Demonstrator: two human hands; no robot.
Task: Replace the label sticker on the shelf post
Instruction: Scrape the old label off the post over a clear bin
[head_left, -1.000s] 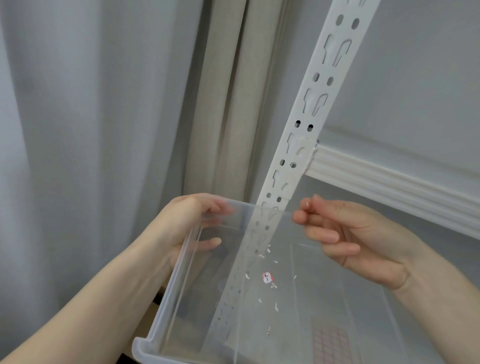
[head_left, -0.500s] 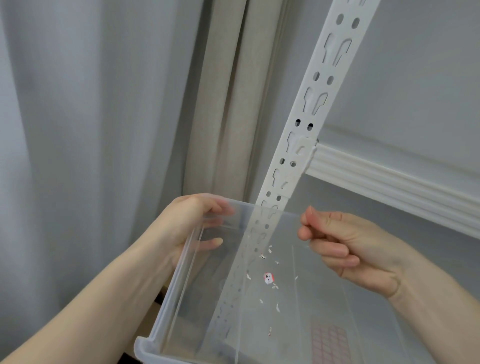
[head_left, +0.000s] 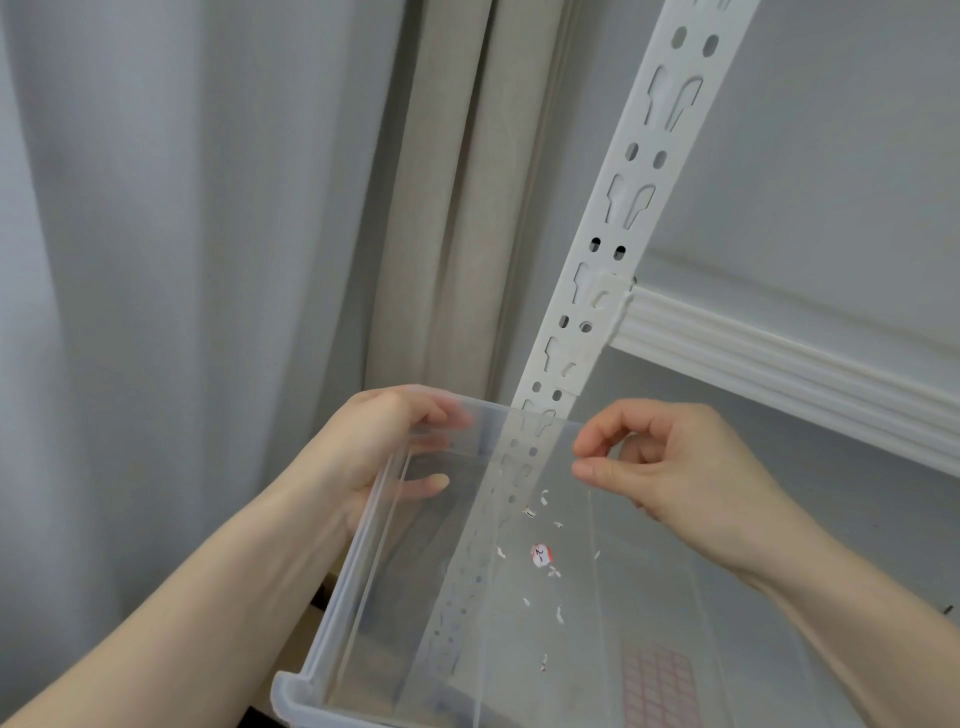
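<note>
The white perforated shelf post (head_left: 618, 218) slants from the top right down behind a clear plastic bin (head_left: 343, 587). My left hand (head_left: 374, 452) grips the bin's far left corner, fingers curled over the rim. My right hand (head_left: 670, 462) hovers over the bin's far rim, thumb and forefinger tips pressed together; whether a scrap sits between them I cannot tell. On the bin's floor lie a small round red-and-white sticker (head_left: 541, 555) with black writing and several white paper scraps (head_left: 558, 613).
A white ribbed shelf beam (head_left: 789, 374) runs right from the post. Grey curtain (head_left: 182, 260) and a beige curtain (head_left: 457, 197) hang at the left. A pink gridded sticker sheet (head_left: 660, 686) shows through the bin's lower right.
My right hand's fingers curled from nearly straight into a thumb-and-forefinger pinch and the hand sank slightly over the bin. My left hand kept its hold on the bin.
</note>
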